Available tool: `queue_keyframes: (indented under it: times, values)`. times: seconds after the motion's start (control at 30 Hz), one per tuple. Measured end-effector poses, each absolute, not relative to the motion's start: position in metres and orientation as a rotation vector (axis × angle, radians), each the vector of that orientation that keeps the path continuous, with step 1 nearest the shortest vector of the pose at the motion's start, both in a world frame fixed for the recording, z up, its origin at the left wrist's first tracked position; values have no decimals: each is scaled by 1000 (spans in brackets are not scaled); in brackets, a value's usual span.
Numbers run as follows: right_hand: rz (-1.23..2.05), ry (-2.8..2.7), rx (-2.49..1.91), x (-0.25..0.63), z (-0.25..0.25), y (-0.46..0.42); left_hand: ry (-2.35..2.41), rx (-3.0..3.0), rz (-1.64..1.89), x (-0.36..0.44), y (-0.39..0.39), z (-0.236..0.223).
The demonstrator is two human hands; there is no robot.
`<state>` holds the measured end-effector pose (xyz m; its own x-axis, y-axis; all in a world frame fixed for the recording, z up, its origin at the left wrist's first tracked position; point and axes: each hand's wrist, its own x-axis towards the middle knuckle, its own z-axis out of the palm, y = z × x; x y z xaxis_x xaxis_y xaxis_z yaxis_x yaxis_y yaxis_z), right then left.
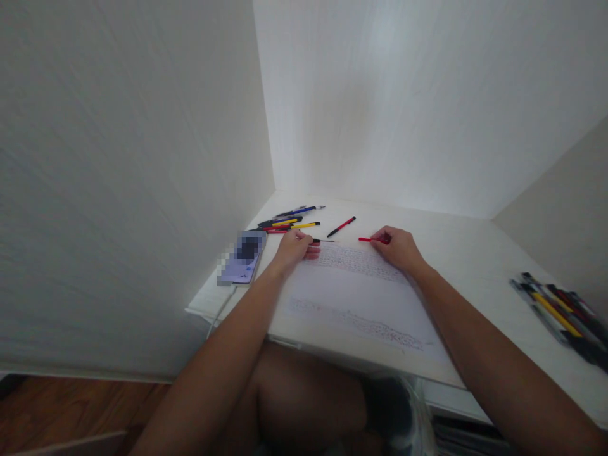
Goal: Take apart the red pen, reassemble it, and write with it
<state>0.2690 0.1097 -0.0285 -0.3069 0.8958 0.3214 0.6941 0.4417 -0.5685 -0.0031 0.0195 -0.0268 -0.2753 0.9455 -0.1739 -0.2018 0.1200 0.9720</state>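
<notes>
My left hand point(295, 247) is closed on a thin dark pen part point(325, 240), whose slender tip points right. In my right hand point(398, 246), the fingers pinch a red pen barrel point(365, 239) that sticks out to the left. The two pieces are apart, facing each other over the top edge of a sheet of paper point(351, 291) covered in handwritten lines. Just beyond them lies a red pen point(344, 225) with black ends. Near my left hand is a loose group of pens point(289, 221) in blue, yellow, red and black.
A phone point(244, 256) lies at the left edge of the white desk point(475, 272), a white cable point(222, 305) running off the front. Several more pens point(563, 310) are heaped at the right. Pale panels point(370, 107) enclose the desk at the back and sides.
</notes>
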Motion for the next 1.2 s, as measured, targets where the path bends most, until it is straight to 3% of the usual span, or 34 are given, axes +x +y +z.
queue_keyframes:
  times: [0.83,1.07,1.2]
  values:
    - [276,-2467,-914,233,-27,92,1032,786,1370,1,11,-21]
    - [212,-2408,-885,242,-28,99,1868,1417,1285,-7,17,-26]
    - [244,-2356,-891,242,-27,99,2042,1791,1084,-10,20,-38]
